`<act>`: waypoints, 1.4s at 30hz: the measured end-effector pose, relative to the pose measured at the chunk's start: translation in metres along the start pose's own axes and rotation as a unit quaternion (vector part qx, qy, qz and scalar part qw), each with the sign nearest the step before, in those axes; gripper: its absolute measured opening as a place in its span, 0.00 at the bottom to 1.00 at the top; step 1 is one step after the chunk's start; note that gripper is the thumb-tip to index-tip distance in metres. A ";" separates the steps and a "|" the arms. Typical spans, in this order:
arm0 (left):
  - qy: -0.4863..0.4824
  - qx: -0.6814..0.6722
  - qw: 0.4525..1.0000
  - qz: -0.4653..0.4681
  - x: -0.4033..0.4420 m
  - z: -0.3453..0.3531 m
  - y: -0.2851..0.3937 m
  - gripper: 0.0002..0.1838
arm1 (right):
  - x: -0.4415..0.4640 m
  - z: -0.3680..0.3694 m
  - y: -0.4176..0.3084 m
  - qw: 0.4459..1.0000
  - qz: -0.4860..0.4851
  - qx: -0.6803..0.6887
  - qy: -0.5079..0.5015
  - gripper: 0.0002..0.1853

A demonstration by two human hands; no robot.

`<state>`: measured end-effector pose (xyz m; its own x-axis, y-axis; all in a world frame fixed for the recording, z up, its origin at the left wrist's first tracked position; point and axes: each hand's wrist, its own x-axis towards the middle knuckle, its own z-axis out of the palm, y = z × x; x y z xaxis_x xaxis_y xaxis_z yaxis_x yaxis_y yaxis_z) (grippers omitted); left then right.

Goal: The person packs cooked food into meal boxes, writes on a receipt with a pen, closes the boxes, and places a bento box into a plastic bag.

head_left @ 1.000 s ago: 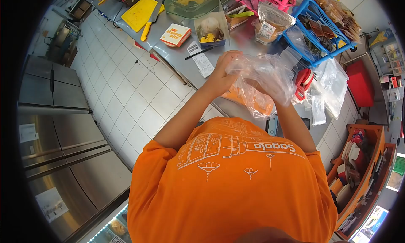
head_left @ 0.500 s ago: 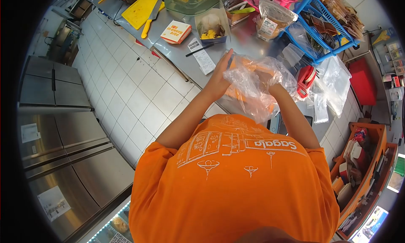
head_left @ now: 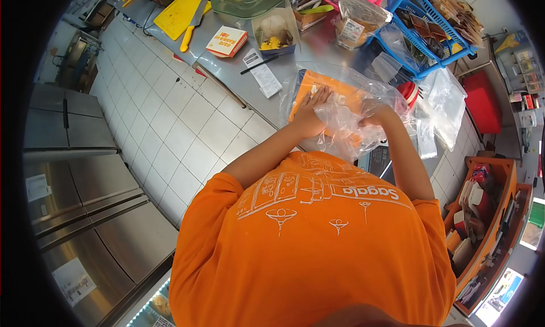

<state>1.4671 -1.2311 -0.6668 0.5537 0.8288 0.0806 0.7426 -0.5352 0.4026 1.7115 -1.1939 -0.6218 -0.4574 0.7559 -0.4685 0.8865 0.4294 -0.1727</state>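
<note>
A flat orange package with a dark strip along one end [head_left: 301, 87] lies on the steel counter within a large clear plastic bag [head_left: 346, 122]. My left hand [head_left: 309, 115] rests on the package and crumpled plastic, fingers stretched out flat. At the near right side, my right hand [head_left: 380, 117] has its fingers bent into the plastic and grips it; the fingertips are partly hidden by the folds. Whether the left palm lies inside or outside the bag, I cannot tell.
A receipt [head_left: 264, 77] with a black pen [head_left: 258, 64], a small printed box [head_left: 227, 42], and an open food box [head_left: 276, 34] stand to the left. Farther off is a knife [head_left: 193, 26] on a yellow board [head_left: 177, 15]. Blue baskets [head_left: 423, 34] and a red tape dispenser [head_left: 409, 93] are right.
My left hand has come down from the bag's upper left edge onto the orange package, which now lies flatter and shows more. My right hand has shifted slightly right.
</note>
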 end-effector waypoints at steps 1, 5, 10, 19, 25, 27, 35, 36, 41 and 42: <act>-0.008 0.017 1.000 -0.002 0.000 -0.002 0.001 0.43 | -0.007 -0.002 0.003 0.998 0.026 -0.061 -0.016 0.20; -0.021 0.043 0.999 0.000 0.001 -0.004 0.002 0.42 | -0.038 -0.022 -0.018 0.990 0.116 -0.060 -0.044 0.20; -0.026 0.022 0.999 -0.003 0.001 -0.002 -0.001 0.46 | -0.130 -0.122 -0.100 0.994 0.096 -0.028 -0.038 0.22; 0.050 -0.078 0.996 0.002 0.003 -0.002 -0.006 0.35 | -0.220 -0.125 -0.038 0.905 0.050 0.130 0.401 0.43; 0.107 -0.063 0.990 0.062 0.019 0.034 -0.026 0.27 | -0.102 0.043 -0.035 0.923 0.034 0.032 0.381 0.66; 0.108 -0.111 0.986 0.059 0.021 0.040 -0.028 0.24 | -0.076 0.020 -0.079 0.898 0.075 0.103 0.421 0.56; 0.165 -0.267 0.948 0.053 0.011 0.022 -0.039 0.20 | 0.029 0.081 -0.090 0.612 -0.001 0.720 0.326 0.20; 0.180 -0.288 0.939 0.047 0.008 0.004 -0.031 0.20 | 0.033 0.080 -0.084 0.669 -0.016 0.650 0.361 0.20; 0.107 -0.502 0.851 -0.106 0.024 -0.105 0.029 0.17 | 0.028 0.084 -0.074 0.865 -0.044 0.309 0.393 0.20; 0.053 -0.493 0.861 -0.112 0.028 -0.117 0.035 0.18 | 0.026 0.082 -0.077 0.886 -0.046 0.265 0.378 0.21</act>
<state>1.4647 -1.2078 -0.5433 0.3627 0.9311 -0.0379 0.1173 -0.0053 0.9931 1.6373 -1.2477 -0.6919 -0.2683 0.9309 0.2479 0.6599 0.3651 -0.6567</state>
